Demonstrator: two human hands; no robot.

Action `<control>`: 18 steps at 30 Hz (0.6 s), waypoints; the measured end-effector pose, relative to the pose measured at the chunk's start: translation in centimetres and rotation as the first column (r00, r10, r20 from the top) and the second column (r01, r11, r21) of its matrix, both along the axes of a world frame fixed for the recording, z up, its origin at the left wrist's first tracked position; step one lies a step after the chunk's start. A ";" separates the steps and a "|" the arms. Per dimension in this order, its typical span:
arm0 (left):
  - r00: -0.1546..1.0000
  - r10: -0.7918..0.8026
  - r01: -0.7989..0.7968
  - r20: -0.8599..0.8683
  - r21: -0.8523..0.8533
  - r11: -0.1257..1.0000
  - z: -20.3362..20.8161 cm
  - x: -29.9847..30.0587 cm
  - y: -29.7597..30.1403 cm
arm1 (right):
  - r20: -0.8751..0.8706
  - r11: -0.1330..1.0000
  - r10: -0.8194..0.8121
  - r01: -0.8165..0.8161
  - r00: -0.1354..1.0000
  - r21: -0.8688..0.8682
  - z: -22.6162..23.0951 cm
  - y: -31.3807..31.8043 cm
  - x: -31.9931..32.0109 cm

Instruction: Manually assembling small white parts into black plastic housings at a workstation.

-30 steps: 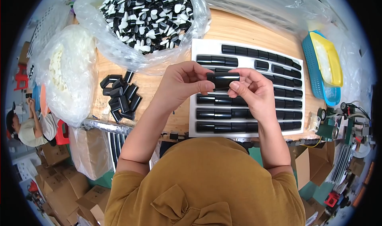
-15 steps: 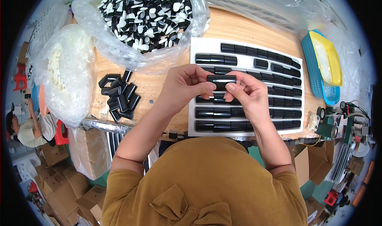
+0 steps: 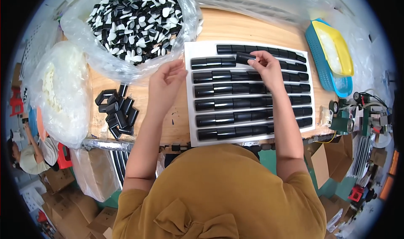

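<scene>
My right hand [image 3: 266,67] pinches one end of a short glossy black tube [image 3: 244,57], held tilted over the second row of a white tray [image 3: 189,49]. Under and around it, several rows of similar black tubes [image 3: 235,102] lie end to end in the tray. Just off the tray's left edge, my left hand [image 3: 165,84] hovers above the table with loosely bent fingers and nothing visible in them. A small heap of loose black tubes [image 3: 120,115] lies on the wood to its left.
At the back left sits a clear plastic bag [image 3: 191,18] full of black and white pieces. A cloudy bag [image 3: 69,100] of pale pieces is at its left. Blue [image 3: 314,43] and yellow [image 3: 344,60] baskets stand at the right, near a green machine [image 3: 341,124].
My hands have moved apart. My right hand has carried the black tube up to the second row's gap, while my left hand has let go and drawn back left. The view has shifted slightly.
</scene>
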State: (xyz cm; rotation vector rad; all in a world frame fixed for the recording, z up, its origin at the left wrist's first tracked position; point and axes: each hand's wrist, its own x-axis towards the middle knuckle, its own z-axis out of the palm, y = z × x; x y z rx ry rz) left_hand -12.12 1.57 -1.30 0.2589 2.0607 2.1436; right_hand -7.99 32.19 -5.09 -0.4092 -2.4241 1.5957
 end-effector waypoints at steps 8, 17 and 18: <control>0.999 0.016 -0.009 0.050 -0.132 0.991 -0.5 -1.0 -2.9 | -0.220 0.676 -0.001 0.163 0.976 0.718 0.9 1.0 -0.7; 0.981 0.135 -0.167 -0.141 -0.253 0.953 -1.2 -3.6 -3.6 | -0.187 0.611 -0.080 0.196 0.979 0.767 -1.4 -2.1 -1.2; 0.980 0.141 -0.174 -0.142 -0.256 0.951 -1.4 -4.0 -4.0 | -0.189 0.591 -0.107 0.215 0.976 0.777 -1.4 -1.8 -1.1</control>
